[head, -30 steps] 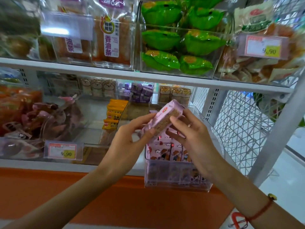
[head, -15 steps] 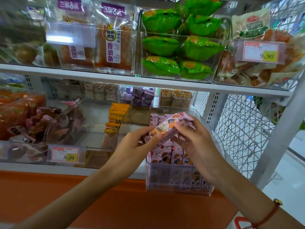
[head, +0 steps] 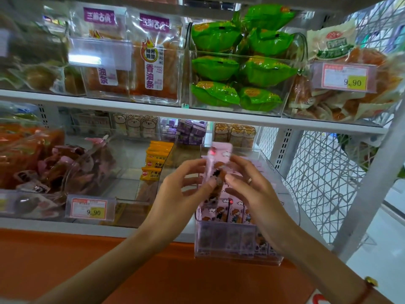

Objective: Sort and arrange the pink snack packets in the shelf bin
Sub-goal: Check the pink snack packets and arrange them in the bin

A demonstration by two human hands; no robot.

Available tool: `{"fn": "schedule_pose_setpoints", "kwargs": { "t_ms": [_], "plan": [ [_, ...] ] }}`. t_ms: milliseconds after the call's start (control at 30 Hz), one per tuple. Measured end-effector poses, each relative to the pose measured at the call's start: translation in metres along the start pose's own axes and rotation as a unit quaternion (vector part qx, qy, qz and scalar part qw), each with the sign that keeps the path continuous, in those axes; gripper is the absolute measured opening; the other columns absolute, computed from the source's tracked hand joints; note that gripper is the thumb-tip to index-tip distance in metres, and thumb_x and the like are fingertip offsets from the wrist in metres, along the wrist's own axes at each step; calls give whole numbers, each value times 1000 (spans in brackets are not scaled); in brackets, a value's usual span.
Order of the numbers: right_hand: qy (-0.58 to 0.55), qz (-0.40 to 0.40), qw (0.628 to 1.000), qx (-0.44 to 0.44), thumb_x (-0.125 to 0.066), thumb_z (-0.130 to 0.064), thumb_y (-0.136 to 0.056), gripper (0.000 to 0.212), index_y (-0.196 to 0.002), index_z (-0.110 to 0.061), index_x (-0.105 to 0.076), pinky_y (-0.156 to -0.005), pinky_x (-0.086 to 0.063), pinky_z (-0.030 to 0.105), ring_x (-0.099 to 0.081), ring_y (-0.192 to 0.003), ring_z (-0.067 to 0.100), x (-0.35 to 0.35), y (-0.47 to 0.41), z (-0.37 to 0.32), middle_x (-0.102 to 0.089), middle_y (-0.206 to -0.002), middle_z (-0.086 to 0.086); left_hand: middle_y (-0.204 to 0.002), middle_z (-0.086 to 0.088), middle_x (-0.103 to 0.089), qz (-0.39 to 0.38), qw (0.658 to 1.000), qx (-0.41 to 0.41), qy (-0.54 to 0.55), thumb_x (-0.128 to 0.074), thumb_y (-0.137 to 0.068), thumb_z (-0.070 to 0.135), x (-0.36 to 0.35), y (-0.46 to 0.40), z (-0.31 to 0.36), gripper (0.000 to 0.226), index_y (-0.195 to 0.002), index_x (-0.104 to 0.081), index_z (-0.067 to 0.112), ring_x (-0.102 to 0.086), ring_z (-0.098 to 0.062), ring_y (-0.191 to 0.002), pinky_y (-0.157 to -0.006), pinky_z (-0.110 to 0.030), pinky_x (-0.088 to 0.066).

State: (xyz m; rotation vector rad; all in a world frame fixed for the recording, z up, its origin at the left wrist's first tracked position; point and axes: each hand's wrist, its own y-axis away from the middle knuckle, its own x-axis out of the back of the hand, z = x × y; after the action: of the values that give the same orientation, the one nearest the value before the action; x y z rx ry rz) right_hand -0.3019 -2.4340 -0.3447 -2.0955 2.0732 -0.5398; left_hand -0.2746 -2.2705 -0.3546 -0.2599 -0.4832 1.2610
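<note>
white metal shelf (head: 153,114) holds rows of snacks, green bags (head: 243,69) up top. lower right, a clear bin (head: 237,249) is packed with upright pink snack packets (head: 230,212). both hands are over it, left hand (head: 177,198) and right hand (head: 256,194) each pinching one pink packet (head: 219,159) held upright just above the bin.

Both hands hold one pink packet (head: 219,163) upright above the clear bin (head: 236,253); the left hand (head: 182,191) pinches its left edge, the right hand (head: 252,189) its right side. More pink packets (head: 230,212) stand upright in the bin. Green packets (head: 241,69) fill a bin on the shelf above, and a price tag (head: 91,208) reads 9.90.
</note>
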Motion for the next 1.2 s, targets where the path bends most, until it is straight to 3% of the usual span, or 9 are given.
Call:
{"fn": "schedule_pose_setpoints", "kwargs": {
  "t_ms": [200, 367, 467, 633, 800, 867, 967, 1100, 1200],
  "plan": [
    [91, 7, 996, 0, -66, -38, -79, 33, -107, -50, -52, -68, -42, -2, -51, -94, -24, -3, 3, 10, -55, -110, -31, -103, 21, -69, 38, 993, 22, 106, -69, -72, 38, 1, -4, -4, 43, -111, -56, 29, -66, 2, -96, -78, -12, -53],
    [102, 13, 995, 1, -65, -30, -83, 34, -107, -51, -52, -68, -41, -3, -50, -101, -17, 1, 0, 15, -55, -117, -23, -110, 12, -69, 68, 994, -11, 85, -65, -81, 34, 7, -4, -2, 42, -122, -57, 32, -64, -4, -104, -87, -26, -53],
    [103, -5, 995, 6, -64, -24, -86, 39, -111, -50, -50, -65, -43, -1, -55, -91, -19, 1, -7, 14, -54, -114, -23, -107, 9, -70, 99, 990, -36, 93, -63, -81, 30, 10, -6, -2, 40, -121, -59, 24, -65, -6, -102, -87, -21, -53],
    [238, 18, 971, -26, -55, -11, -93, 38, -126, -29, -50, -79, -47, 15, -53, -107, 4, 20, -56, 22, -54, -125, -8, -105, 6, -70, 195, 972, -57, 116, -61, -88, 13, 25, -27, -11, 26, -113, -58, 21, -67, -11, -99, -84, -24, -55],
    [394, -31, 918, -30, -47, -5, -94, 32, -119, -18, -62, -79, -42, 18, -54, -106, 13, 23, -124, 52, -59, -128, 4, -103, 16, -69, 195, 975, -76, 81, -62, -87, 5, 26, -53, -32, 28, -107, -56, 24, -67, -5, -97, -78, -18, -55],
    [432, -46, 900, -40, -43, -7, -94, 34, -118, -20, -64, -91, -46, 28, -54, -116, 20, 18, -150, 68, -56, -133, 7, -102, 20, -69, 190, 975, -92, 69, -61, -87, 3, 25, -64, -39, 28, -106, -55, 24, -67, -2, -96, -76, -15, -54],
    [540, -92, 835, -54, -36, -21, -95, 39, -128, -18, -57, -108, -34, 42, -35, -134, 32, 14, -177, 90, -46, -141, 13, -101, 18, -69, 185, 976, -101, 59, -62, -87, 2, 24, -78, -47, 28, -104, -55, 22, -67, -3, -96, -77, -16, -54],
    [604, -161, 774, -98, -28, -37, -99, 48, -144, -24, -37, -112, -14, 52, -7, -144, 32, 16, -185, 102, -23, -155, 10, -100, 18, -70, 168, 980, -92, 59, -64, -87, 4, 23, -96, -52, 26, -102, -56, 23, -67, -2, -96, -73, -15, -53],
    [591, -167, 785, -78, -26, -37, -99, 44, -136, -26, -46, -110, -16, 53, -7, -142, 30, 20, -178, 101, -25, -154, 6, -101, 19, -70, 144, 984, -90, 52, -66, -85, 6, 23, -107, -54, 27, -101, -58, 26, -66, -1, -97, -73, -13, -51]
  ]
}}
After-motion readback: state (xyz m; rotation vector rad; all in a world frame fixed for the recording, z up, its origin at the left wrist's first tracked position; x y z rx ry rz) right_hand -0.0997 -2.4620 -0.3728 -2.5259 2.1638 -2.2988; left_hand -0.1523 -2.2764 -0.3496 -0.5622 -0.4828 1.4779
